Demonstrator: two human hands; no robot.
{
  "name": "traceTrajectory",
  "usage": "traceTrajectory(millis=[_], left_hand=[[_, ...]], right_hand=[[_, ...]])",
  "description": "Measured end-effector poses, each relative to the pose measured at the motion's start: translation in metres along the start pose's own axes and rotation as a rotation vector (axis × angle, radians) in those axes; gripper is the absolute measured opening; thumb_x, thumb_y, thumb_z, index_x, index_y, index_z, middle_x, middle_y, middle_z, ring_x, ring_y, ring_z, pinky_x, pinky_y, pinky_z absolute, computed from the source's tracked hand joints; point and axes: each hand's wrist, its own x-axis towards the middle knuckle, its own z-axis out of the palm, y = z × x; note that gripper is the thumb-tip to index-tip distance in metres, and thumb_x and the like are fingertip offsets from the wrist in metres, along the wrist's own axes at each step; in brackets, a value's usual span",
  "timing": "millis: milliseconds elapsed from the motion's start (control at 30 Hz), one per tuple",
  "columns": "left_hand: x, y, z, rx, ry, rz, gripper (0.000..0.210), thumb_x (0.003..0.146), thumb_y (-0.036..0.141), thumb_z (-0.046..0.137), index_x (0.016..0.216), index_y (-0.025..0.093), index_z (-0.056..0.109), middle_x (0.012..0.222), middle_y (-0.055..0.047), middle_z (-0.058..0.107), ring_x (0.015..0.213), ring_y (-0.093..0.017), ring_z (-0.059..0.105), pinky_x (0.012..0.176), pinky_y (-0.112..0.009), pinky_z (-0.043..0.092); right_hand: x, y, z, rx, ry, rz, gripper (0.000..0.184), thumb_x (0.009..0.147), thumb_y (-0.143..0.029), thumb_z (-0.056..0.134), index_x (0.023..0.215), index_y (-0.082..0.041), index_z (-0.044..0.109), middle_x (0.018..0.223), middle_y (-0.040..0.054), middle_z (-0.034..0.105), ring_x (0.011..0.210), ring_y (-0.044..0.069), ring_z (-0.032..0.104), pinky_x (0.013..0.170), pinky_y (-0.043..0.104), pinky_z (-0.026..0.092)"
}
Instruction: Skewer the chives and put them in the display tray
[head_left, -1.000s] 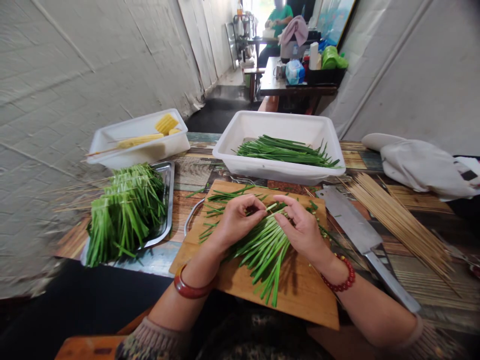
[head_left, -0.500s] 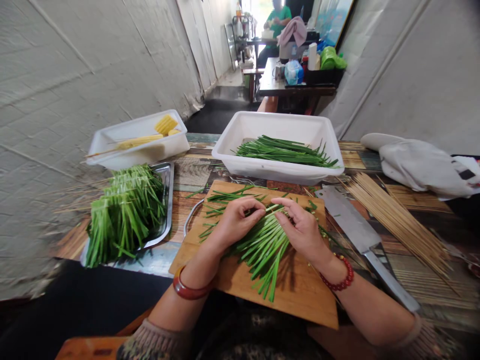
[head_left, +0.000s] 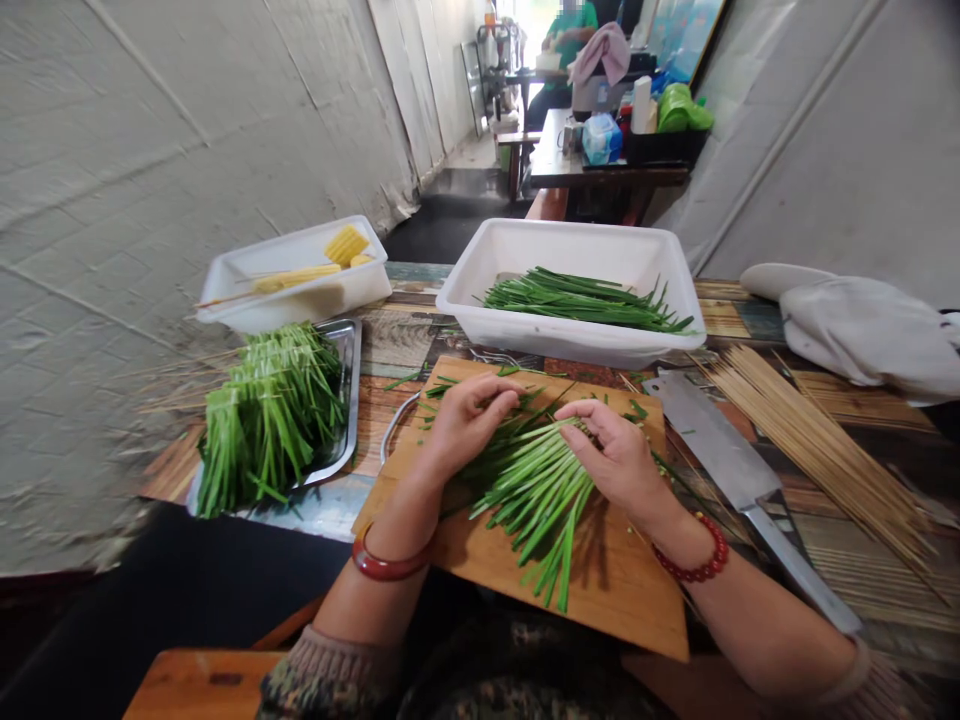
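Note:
On a wooden cutting board (head_left: 637, 590) lies a fan of garlic chives (head_left: 536, 480), its pale ends gathered at the top and its green ends pointing toward me. My right hand (head_left: 615, 455) is closed at those pale ends, thumb and fingers pinching the chives. Over the board's left part, my left hand (head_left: 472, 420) has thumb and forefinger drawn together beside loose cut chives; what is between the fingertips, if anything, is too small to make out. Both hands are above the board, a short gap between their fingertips.
A cleaver (head_left: 712, 440) and bamboo skewers (head_left: 817, 450) lie to the right. Skewered chives (head_left: 270, 410) fill a metal tray (head_left: 349, 400) on the left. Behind stand a white tub (head_left: 570, 345) of chives and another tub (head_left: 300, 310) with corn (head_left: 346, 245). A person in green (head_left: 581, 30) sits far back.
My left hand has drawn away to the left from my right hand, widening the gap between their fingertips. My right hand stays at the chives' pale ends. The view has shifted slightly.

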Motion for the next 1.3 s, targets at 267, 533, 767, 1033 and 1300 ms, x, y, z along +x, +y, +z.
traceTrajectory(millis=[267,533,767,1033,1300], left_hand=[[0.0,-0.022,-0.019,0.221,-0.076,-0.032,0.016,0.086,0.024,0.059,0.076,0.016,0.07,0.073,-0.002,0.067,0.069,-0.014,0.059,0.065,-0.024,0.041],[-0.004,-0.023,-0.02,0.521,-0.328,-0.013,0.003,0.073,0.015,0.07,0.073,0.018,0.07,0.072,-0.002,0.064,0.069,-0.016,0.055,0.062,-0.025,0.036],[-0.002,-0.021,-0.016,0.312,-0.142,-0.029,0.012,0.075,0.007,0.057,0.07,0.016,0.062,0.07,0.0,0.059,0.068,-0.013,0.052,0.064,-0.024,0.038],[-0.001,-0.004,0.0,-0.109,-0.088,-0.106,0.01,0.079,0.024,0.063,0.078,0.014,0.066,0.068,0.0,0.06,0.061,-0.01,0.048,0.055,-0.02,0.038],[-0.001,0.002,0.008,-0.2,-0.109,-0.156,0.016,0.078,0.028,0.067,0.07,0.014,0.066,0.065,0.0,0.061,0.06,-0.01,0.05,0.053,-0.02,0.038]], right_hand=[[-0.007,-0.002,-0.002,0.016,-0.085,-0.107,0.011,0.091,-0.027,0.057,0.097,-0.023,0.065,0.086,0.0026,0.073,0.068,0.015,0.066,0.063,0.025,0.051],[-0.006,-0.004,-0.002,-0.018,-0.06,-0.128,0.011,0.09,-0.027,0.056,0.095,-0.022,0.065,0.083,0.0019,0.073,0.064,0.013,0.064,0.063,0.024,0.052],[-0.005,-0.005,-0.001,-0.008,-0.048,-0.117,0.012,0.09,-0.026,0.056,0.095,-0.021,0.065,0.075,0.0003,0.069,0.055,0.012,0.058,0.054,0.023,0.047],[-0.001,-0.005,0.0,-0.004,-0.067,-0.065,0.023,0.092,-0.03,0.053,0.106,-0.02,0.069,0.085,0.0033,0.074,0.065,0.015,0.065,0.062,0.026,0.05],[0.002,-0.006,0.0,0.02,-0.034,-0.056,0.021,0.092,-0.028,0.053,0.101,-0.02,0.07,0.09,0.0044,0.076,0.074,0.017,0.069,0.072,0.028,0.054]])
